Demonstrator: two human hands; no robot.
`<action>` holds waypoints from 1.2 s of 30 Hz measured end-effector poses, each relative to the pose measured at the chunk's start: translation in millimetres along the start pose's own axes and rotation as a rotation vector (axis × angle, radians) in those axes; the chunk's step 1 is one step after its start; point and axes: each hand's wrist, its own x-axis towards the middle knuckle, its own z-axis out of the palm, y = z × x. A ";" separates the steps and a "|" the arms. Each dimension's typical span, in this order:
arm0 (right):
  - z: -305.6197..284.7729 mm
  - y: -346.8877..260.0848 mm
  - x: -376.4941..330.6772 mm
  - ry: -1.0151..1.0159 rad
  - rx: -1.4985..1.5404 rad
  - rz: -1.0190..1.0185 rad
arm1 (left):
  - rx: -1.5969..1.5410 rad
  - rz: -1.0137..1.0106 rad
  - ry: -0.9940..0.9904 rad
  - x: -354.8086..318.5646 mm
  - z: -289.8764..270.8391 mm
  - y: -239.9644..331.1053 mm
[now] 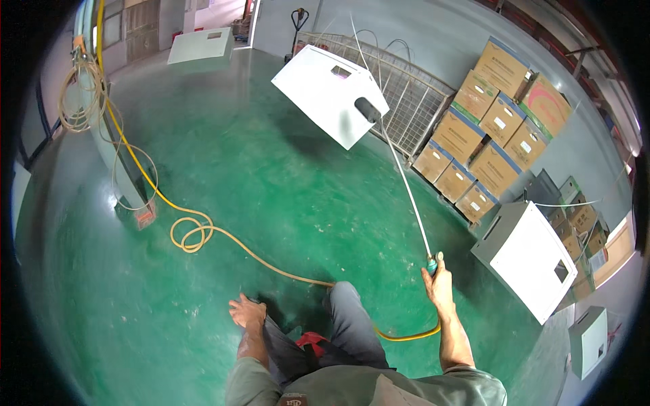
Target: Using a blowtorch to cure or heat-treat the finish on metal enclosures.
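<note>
My right hand (440, 285), out to the right, is wrapped round the teal-ended grip of an air blow gun (407, 183) with a long thin metal tube. A yellow hose (409, 337) runs up toward that hand from below. The tube reaches up to the right end of a white sheet-metal box (318, 91), which has a small rectangular cutout and a dark oval opening. I cannot tell whether the tube touches the box. My left hand (248, 312) rests at my left knee, fingers spread, holding nothing.
More white boxes hang at right (528, 260), lower right (588, 342) and far left (201, 46). Stacked cardboard cartons (491, 169) and a wire-mesh cage (409, 101) line the back. The hose loops (193, 235) across the green floor (223, 169), near a post (125, 172).
</note>
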 end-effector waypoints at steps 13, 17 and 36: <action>-30.6 -0.1 -8.5 -0.089 -0.064 0.038 | -0.003 -0.010 -0.015 -0.8 1.5 -2.4; -36.3 -14.5 -21.9 -0.204 -0.214 0.073 | -0.008 -0.017 -0.020 -2.4 -0.6 -2.4; -61.6 -161.3 225.2 0.116 -0.504 -0.343 | 0.031 -0.039 -0.057 3.8 -2.6 2.3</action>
